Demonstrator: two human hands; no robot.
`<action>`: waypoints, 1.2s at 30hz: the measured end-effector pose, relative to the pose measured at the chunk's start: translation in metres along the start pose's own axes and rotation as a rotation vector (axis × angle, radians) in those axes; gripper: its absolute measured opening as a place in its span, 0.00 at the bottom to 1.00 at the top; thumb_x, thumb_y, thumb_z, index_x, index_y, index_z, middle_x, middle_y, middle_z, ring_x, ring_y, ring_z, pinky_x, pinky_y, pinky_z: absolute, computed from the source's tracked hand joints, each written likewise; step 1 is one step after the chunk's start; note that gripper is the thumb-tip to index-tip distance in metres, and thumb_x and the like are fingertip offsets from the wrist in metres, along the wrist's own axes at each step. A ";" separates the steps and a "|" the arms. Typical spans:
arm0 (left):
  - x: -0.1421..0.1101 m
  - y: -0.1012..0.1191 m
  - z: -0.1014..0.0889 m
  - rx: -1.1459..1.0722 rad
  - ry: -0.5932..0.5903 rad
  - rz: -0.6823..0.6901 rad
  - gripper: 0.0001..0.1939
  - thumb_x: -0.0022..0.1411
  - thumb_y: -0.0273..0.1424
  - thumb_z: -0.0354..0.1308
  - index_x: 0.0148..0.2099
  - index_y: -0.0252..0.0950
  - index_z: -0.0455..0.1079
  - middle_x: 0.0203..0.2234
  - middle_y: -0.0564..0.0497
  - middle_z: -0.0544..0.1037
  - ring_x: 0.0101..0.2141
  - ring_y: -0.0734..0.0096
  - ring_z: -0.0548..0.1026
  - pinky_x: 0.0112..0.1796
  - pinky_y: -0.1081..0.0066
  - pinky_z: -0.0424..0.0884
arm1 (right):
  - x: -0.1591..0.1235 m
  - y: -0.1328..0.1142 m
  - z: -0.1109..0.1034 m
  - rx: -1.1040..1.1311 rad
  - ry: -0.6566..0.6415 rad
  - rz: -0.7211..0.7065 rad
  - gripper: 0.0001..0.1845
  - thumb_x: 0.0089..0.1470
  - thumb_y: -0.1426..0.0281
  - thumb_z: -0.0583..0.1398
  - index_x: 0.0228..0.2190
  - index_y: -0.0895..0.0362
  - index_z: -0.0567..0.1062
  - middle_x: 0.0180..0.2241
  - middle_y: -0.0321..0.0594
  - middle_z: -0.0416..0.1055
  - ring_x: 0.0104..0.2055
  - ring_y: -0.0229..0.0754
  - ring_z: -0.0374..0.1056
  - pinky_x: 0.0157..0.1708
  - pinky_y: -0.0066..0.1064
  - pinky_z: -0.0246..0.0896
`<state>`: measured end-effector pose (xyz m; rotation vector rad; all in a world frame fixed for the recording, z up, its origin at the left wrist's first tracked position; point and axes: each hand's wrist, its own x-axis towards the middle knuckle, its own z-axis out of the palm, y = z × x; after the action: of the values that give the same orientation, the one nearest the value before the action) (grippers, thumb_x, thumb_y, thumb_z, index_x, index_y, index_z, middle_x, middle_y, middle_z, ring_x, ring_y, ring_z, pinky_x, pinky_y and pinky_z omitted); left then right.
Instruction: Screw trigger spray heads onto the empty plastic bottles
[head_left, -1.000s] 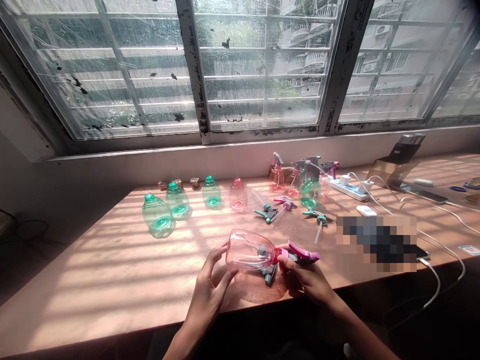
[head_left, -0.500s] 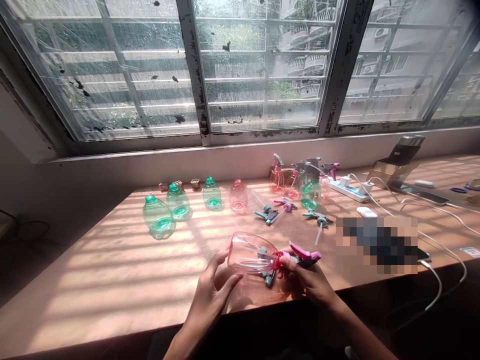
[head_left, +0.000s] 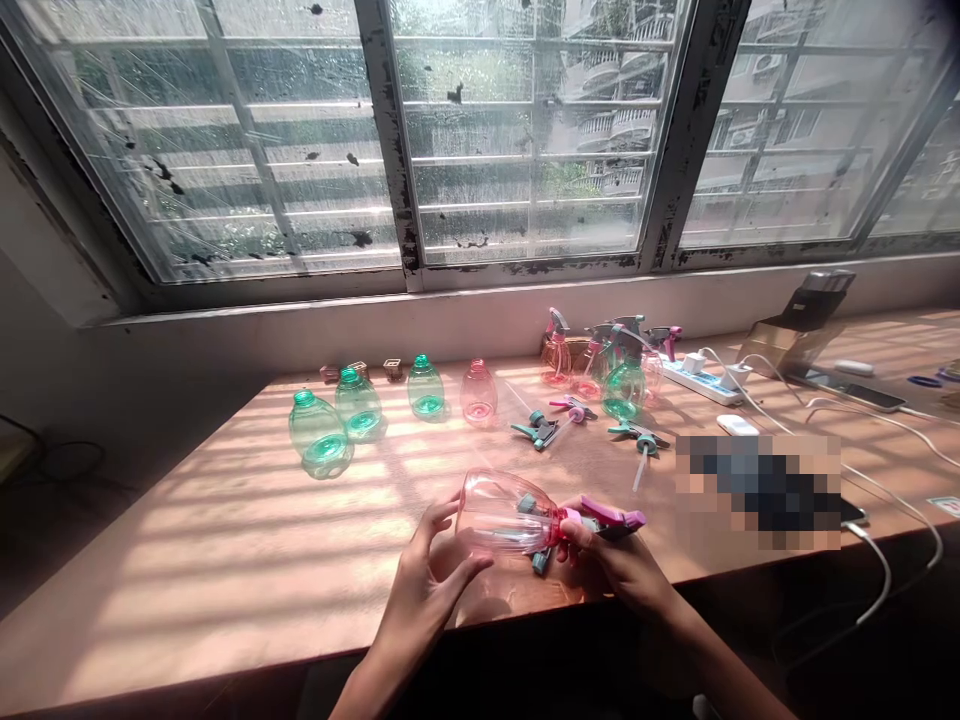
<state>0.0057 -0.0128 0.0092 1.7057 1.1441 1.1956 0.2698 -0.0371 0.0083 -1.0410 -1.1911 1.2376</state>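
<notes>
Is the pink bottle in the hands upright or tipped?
Tipped: the pink bottle lies sideways between left hand and right hand, its pink spray head pointing right.

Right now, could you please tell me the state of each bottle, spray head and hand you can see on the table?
Pink bottle: held on its side above the table, spray head on its neck.
Left hand: cupping the bottle's body.
Right hand: gripping the spray head.
Green bottles: three, upright, no heads.
Small pink bottle: upright, no head.
Loose spray heads: lying flat.
Far bottles: upright, heads fitted.
</notes>
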 end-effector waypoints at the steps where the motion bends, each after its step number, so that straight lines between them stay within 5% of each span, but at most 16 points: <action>1: -0.001 0.001 0.000 0.000 -0.002 -0.005 0.24 0.60 0.44 0.70 0.55 0.44 0.71 0.57 0.42 0.79 0.60 0.46 0.75 0.63 0.48 0.67 | -0.001 -0.001 0.000 -0.006 -0.005 0.000 0.20 0.54 0.50 0.70 0.29 0.55 0.80 0.24 0.34 0.76 0.25 0.40 0.67 0.27 0.32 0.61; 5: -0.003 0.002 -0.001 -0.015 -0.020 -0.013 0.21 0.68 0.47 0.62 0.56 0.43 0.71 0.61 0.41 0.76 0.64 0.47 0.72 0.62 0.51 0.70 | -0.001 -0.001 0.000 -0.012 -0.046 0.008 0.17 0.52 0.55 0.73 0.30 0.54 0.79 0.25 0.33 0.77 0.25 0.40 0.68 0.25 0.30 0.59; 9: -0.001 0.002 0.000 0.011 -0.033 0.035 0.23 0.69 0.44 0.62 0.63 0.48 0.69 0.69 0.46 0.67 0.70 0.51 0.62 0.66 0.51 0.62 | 0.002 0.007 -0.002 0.001 -0.033 0.009 0.21 0.55 0.48 0.69 0.32 0.54 0.79 0.25 0.35 0.77 0.26 0.42 0.70 0.26 0.32 0.64; 14: -0.004 0.004 -0.001 0.040 -0.014 0.039 0.27 0.64 0.43 0.68 0.63 0.46 0.70 0.62 0.45 0.75 0.66 0.48 0.69 0.68 0.51 0.59 | 0.000 0.005 -0.002 -0.016 -0.031 -0.009 0.19 0.55 0.52 0.70 0.31 0.55 0.80 0.25 0.33 0.77 0.25 0.39 0.68 0.27 0.30 0.61; 19: -0.005 0.005 -0.002 0.000 0.005 0.017 0.20 0.71 0.45 0.59 0.60 0.44 0.72 0.65 0.44 0.74 0.66 0.49 0.70 0.64 0.54 0.67 | -0.003 -0.005 0.001 -0.027 -0.073 -0.019 0.13 0.55 0.62 0.73 0.39 0.54 0.80 0.29 0.35 0.82 0.31 0.43 0.75 0.33 0.31 0.65; 24: -0.004 0.001 -0.002 0.001 -0.012 0.085 0.22 0.71 0.40 0.61 0.65 0.51 0.71 0.69 0.52 0.69 0.71 0.56 0.62 0.70 0.57 0.56 | 0.001 0.009 -0.004 0.012 -0.033 0.016 0.18 0.56 0.53 0.70 0.36 0.55 0.78 0.23 0.33 0.77 0.24 0.40 0.69 0.25 0.31 0.60; 30: -0.004 0.001 -0.003 -0.020 -0.020 0.093 0.24 0.66 0.43 0.66 0.62 0.48 0.72 0.65 0.47 0.73 0.68 0.51 0.66 0.68 0.55 0.60 | 0.001 0.009 -0.003 0.007 -0.057 0.007 0.19 0.58 0.53 0.69 0.41 0.53 0.77 0.23 0.32 0.77 0.23 0.41 0.70 0.26 0.32 0.62; 36: -0.006 0.006 0.002 -0.116 0.024 0.033 0.22 0.71 0.48 0.59 0.60 0.43 0.70 0.68 0.43 0.68 0.67 0.50 0.66 0.62 0.57 0.70 | 0.004 0.000 -0.002 -0.130 -0.077 -0.119 0.15 0.52 0.64 0.74 0.41 0.54 0.82 0.38 0.40 0.84 0.41 0.52 0.78 0.43 0.39 0.70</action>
<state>0.0078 -0.0210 0.0121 1.6318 1.0441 1.2813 0.2721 -0.0332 0.0083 -1.0087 -1.3879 1.1276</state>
